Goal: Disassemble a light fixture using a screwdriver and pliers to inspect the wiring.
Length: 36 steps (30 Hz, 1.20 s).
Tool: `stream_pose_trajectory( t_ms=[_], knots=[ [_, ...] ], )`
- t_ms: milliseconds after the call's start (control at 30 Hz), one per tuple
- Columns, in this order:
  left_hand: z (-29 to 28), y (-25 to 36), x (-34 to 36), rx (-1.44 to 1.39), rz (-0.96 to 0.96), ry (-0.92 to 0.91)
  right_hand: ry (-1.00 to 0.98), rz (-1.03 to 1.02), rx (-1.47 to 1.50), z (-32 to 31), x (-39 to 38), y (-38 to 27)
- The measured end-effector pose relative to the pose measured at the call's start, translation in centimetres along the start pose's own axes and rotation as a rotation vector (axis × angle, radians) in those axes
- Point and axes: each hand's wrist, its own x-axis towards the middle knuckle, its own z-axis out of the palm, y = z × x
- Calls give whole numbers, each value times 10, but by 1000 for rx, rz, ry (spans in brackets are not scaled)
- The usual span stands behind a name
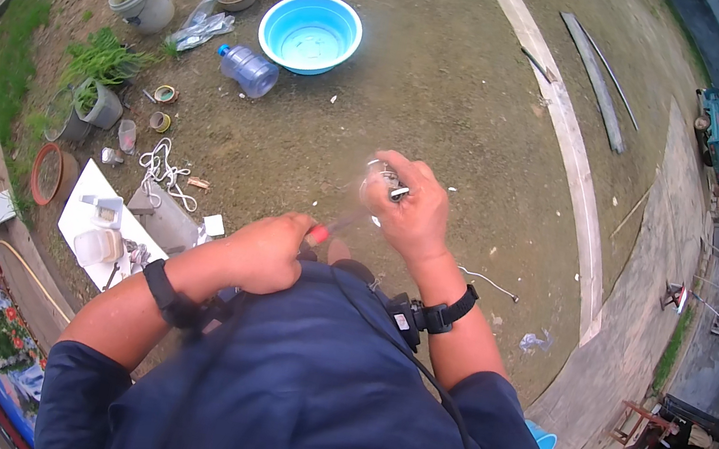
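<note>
Close in front of my body, my left hand [270, 252] is closed around a red-ended tool [317, 234]. A thin, motion-blurred shaft seems to run from its red end toward my other hand; its exact kind I cannot make out. A little farther out and to the right, my right hand [414, 213] is closed, fingers curled in a pinch. Between those fingers shows a small white-and-dark piece [399, 193], with a whitish loop blurred beside the fingertips. Both hands are held above the bare ground.
Left of my hands lie a white board [82, 214] with plastic containers, and a coiled white cord [159, 170]. Farther out are a blue basin [317, 29], a water jug [250, 72], and a bucket [144, 2]. A pale strip [573, 156] crosses the ground at right.
</note>
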Motion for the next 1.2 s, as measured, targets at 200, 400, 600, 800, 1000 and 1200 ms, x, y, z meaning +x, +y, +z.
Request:
stream_pose_trajectory(
  t_ms=[200, 400, 600, 800, 1000, 1200],
  knots=[
    [-1, -21, 2, -98, -105, 206, -6, 471, 712, -22, 4, 14],
    [7, -29, 4, -188, -72, 101, 9, 523, 901, -12, 7, 9],
    [0, -21, 1, -388, -238, -123, 29, 525, 858, -7, 8, 12],
    [-11, -3, -1, -259, -42, -72, 2, 488, 745, -5, 12, -1],
    [-10, 7, 3, -198, 32, 32, 136, 129, 257, 1, 15, 2],
    [-2, 1, 5, -128, 65, 68, 117, -8, 59, -6, 17, -6]
  ],
)
